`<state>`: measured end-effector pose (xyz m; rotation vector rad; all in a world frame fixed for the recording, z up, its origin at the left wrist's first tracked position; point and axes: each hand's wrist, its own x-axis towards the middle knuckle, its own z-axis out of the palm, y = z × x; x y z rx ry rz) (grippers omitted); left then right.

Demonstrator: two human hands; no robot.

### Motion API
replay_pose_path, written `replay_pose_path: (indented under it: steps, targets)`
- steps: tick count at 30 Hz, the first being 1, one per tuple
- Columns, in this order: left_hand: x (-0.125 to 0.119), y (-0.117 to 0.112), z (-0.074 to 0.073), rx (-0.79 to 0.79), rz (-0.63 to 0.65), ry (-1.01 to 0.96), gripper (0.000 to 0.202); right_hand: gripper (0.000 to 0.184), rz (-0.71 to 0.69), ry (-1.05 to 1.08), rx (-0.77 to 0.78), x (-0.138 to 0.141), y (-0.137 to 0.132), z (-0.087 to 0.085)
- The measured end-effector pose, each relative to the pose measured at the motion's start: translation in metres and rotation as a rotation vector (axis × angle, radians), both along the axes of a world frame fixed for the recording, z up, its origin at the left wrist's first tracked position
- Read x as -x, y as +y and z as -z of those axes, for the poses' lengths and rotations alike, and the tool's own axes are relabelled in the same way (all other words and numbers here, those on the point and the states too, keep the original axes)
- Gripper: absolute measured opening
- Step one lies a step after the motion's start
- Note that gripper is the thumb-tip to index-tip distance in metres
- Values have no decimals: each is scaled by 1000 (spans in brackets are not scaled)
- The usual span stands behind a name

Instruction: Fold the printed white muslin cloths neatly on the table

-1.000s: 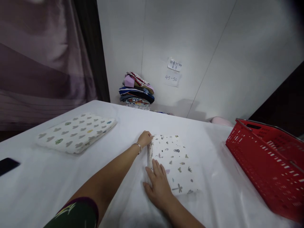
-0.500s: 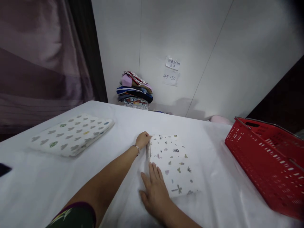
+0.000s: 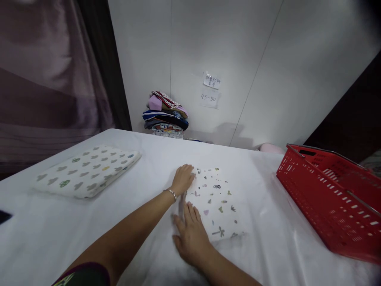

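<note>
A folded white cloth (image 3: 214, 202) with small animal and plant prints lies flat in front of me. My left hand (image 3: 183, 179), with a bracelet on the wrist, rests palm down over its far left corner, fingers laid out. Nearer to me, my right hand (image 3: 193, 234) presses on the left edge of the same cloth, its fingers stretched and the thumb apart. The layers along that folded edge are partly hidden by both hands. Farther left sits a thicker folded cloth (image 3: 89, 171) with grey clouds, touched by neither hand.
A white-covered table (image 3: 154, 159) carries everything. The red plastic basket (image 3: 324, 198) stands at the right with its metal handle folded down. Against the wall behind the table is a pile of folded clothes (image 3: 166, 115). Paper signs (image 3: 210, 98) are stuck on the wall.
My left hand has gone from pinching the cloth's far left corner to lying flat over it. The right hand stays on the near left edge. The view has shifted slightly.
</note>
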<state>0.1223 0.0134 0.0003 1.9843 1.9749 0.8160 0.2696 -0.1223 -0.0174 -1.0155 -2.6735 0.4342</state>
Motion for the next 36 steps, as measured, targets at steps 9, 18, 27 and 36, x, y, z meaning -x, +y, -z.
replay_pose_path:
  steps: [9,18,27,36]
  targets:
    - [-6,-11,6,127,115,181,42,57,-9,1,12,-6,-6,-7]
    - [-5,-27,15,174,197,129,43,56,-75,-31,-24,-7,-15,-8]
    - [-4,-34,13,171,245,116,40,56,-149,-45,-20,-11,-31,-13]
    - [11,-76,15,60,-52,-318,39,43,167,251,-123,-96,4,-19]
